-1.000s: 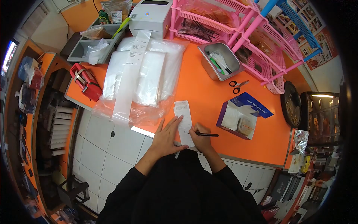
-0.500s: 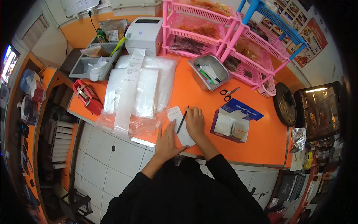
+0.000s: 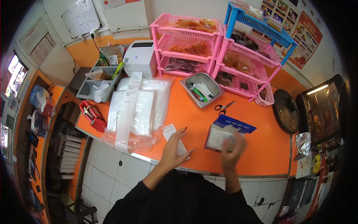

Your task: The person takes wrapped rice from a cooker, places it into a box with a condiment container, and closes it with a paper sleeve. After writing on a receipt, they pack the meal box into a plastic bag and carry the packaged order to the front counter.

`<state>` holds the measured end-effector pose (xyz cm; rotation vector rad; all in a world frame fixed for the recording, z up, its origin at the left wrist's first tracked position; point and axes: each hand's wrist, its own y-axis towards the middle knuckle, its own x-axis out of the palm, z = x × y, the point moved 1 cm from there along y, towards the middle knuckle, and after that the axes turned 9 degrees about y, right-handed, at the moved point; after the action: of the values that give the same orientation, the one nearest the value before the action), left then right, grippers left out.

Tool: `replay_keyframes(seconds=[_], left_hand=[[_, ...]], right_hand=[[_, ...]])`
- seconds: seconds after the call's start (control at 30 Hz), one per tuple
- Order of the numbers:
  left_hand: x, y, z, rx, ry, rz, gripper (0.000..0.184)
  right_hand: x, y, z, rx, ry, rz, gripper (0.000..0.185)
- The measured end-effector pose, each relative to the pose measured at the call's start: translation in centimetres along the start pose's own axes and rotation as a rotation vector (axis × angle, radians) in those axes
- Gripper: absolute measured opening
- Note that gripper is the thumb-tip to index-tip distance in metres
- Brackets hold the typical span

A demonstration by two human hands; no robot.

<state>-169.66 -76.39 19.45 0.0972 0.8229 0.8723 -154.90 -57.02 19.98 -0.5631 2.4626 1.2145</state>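
My left hand (image 3: 172, 152) rests with its fingers apart over a white paper slip (image 3: 169, 130) near the front edge of the orange table (image 3: 194, 164). My right hand (image 3: 232, 151) is blurred by motion and hovers in front of the open blue and white box (image 3: 213, 139), covering its right part; its fingers are too smeared to read. Scissors (image 3: 223, 107) lie behind the box. A metal container (image 3: 201, 89) with green and white items stands farther back. The dark pen does not show clearly.
White plastic bags (image 3: 143, 112) lie left of the slip, under a long paper strip from a white printer (image 3: 140, 59). A red tool (image 3: 93, 115) lies at the left. Pink racks (image 3: 186, 37) stand behind, and a round dark pan (image 3: 286, 112) is at the right.
My right hand has moved away from the slip, rightward to the box. My left hand has stayed at the slip, with its fingers spread wider. The view has tilted up.
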Motion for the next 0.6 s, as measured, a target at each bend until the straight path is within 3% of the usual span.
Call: replay_keyframes(seconds=[0.13, 0.23, 0.33, 0.43, 0.6], left_hand=[[4.8, 7.8, 1.7, 0.087, -0.043, 0.041, 0.077], [10.9, 10.5, 1.4, 0.021, -0.051, 0.064, 0.079], [14.8, 10.8, 1.4, -0.152, -0.124, 0.027, 0.078], [14.5, 11.0, 3.3, -0.120, 0.006, 0.105, 0.077], [15.2, 11.1, 4.7, -0.070, 0.120, 0.095, 0.073]], right_hand=[[-4.5, 3.2, 5.3, 0.167, -0.193, 0.254, 0.070], [-3.6, 3.2, 9.4, 0.246, 0.143, 0.151, 0.083], [-2.9, 3.7, 9.9, 0.431, 0.136, 0.009, 0.088], [-2.6, 4.7, 10.4, 0.680, 0.281, -0.008, 0.088], [-1.0, 5.2, 10.8, 0.362, 0.160, 0.131, 0.086]])
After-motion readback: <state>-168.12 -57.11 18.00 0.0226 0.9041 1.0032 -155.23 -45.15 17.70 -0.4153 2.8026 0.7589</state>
